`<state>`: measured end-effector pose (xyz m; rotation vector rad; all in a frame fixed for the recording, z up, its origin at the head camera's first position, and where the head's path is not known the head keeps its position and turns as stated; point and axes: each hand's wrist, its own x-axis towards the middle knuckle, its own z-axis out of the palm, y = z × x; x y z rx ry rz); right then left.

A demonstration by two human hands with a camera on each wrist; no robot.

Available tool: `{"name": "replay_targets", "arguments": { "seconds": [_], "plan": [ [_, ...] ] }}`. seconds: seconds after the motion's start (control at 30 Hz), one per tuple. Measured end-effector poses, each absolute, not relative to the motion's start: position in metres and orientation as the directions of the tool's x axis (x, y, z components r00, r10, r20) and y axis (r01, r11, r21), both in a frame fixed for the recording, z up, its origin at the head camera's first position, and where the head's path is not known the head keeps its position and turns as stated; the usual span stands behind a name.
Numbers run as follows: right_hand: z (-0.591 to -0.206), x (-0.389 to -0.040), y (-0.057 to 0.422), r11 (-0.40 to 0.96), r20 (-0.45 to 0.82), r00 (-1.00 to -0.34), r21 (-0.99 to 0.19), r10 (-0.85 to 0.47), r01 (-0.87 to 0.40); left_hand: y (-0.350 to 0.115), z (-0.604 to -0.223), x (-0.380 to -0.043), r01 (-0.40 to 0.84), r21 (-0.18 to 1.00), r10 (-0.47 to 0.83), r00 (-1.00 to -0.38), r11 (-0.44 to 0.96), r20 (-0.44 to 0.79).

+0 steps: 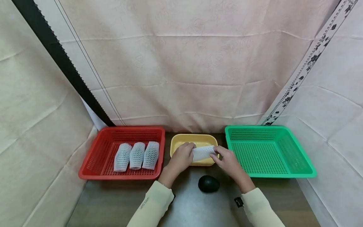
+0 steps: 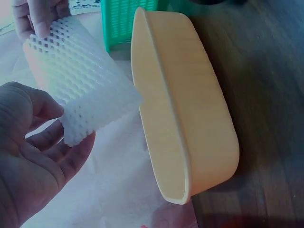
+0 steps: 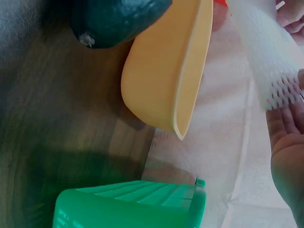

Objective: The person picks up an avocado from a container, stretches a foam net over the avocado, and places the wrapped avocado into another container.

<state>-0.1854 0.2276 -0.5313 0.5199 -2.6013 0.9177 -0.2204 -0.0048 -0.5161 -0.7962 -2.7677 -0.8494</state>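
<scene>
A white foam net sleeve (image 1: 202,153) is stretched flat between both hands, over the yellow tray (image 1: 194,136). My left hand (image 1: 180,158) pinches one end of the sleeve between thumb and fingers. At the other end, my right hand (image 1: 229,162) grips the edge with thumb and fingertips. In the left wrist view the foam net sleeve (image 2: 90,76) shows its open mesh, flattened. On the table in front of the tray, between the forearms, lies a dark green avocado (image 1: 209,184); its stem end faces the right wrist camera.
On the left stands a red basket (image 1: 96,157) with three net-covered things (image 1: 136,155) in a row. A green basket (image 1: 270,157) with perforated walls stands on the right. Pale cloth (image 1: 181,63) hangs behind and along both sides of the table (image 1: 119,201).
</scene>
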Motion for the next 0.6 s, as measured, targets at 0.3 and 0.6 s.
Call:
{"name": "replay_targets", "arguments": {
  "seconds": [0.3,0.6],
  "plan": [
    [-0.533,-0.180,0.223,0.627,0.365,-0.916,-0.677,-0.167,-0.385,-0.004,-0.512,-0.209,0.569,0.513,0.463,-0.822,0.643,0.331],
    [-0.532,-0.179,0.218,0.582,0.458,-0.869,-0.662,-0.185,-0.473,-0.006,-0.500,-0.193,0.632,0.385,0.477,-0.768,0.672,0.427]
  ]
}}
